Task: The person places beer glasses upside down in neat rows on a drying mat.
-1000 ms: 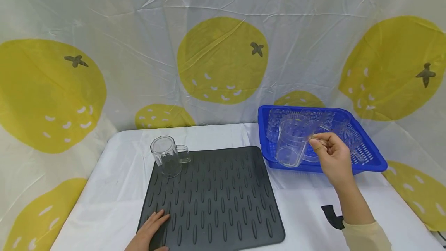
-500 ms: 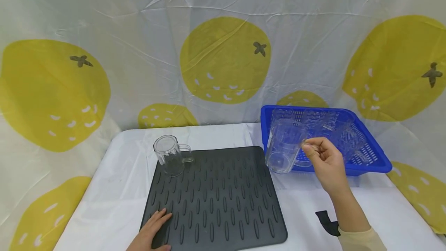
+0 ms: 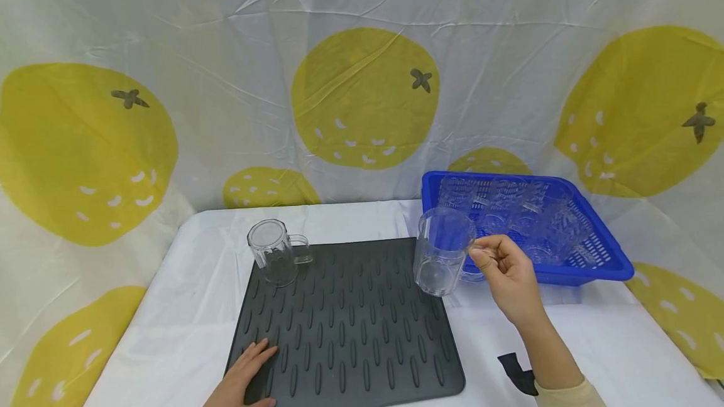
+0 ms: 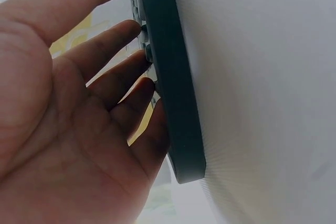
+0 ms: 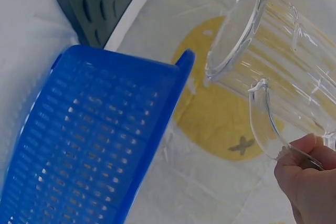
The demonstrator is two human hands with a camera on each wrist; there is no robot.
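Note:
My right hand (image 3: 507, 278) pinches the handle of a clear glass mug (image 3: 440, 256), holding it in the air over the mat's back right corner. In the right wrist view the mug (image 5: 283, 45) tilts, with thumb and fingers (image 5: 299, 166) on its handle. A second glass mug (image 3: 274, 262) stands on the back left corner of the dark ribbed mat (image 3: 345, 325), handle to the right. My left hand (image 3: 243, 372) rests on the mat's front left part, fingers loosely spread. Up close, the left wrist view has those fingertips (image 4: 134, 30) against the mat's edge (image 4: 176, 87).
A blue plastic basket (image 3: 613, 265) at the back right contains several clear glass mugs, hard to tell apart. The table has a white cloth (image 3: 164, 319). Behind it hangs a curtain (image 3: 226, 93) printed with yellow fruit. A black strap (image 3: 517, 374) dangles near my right wrist.
My right hand has carried the glass mug left and toward me, from over the basket to the mat's back right corner. My left hand and the other mug have stayed put.

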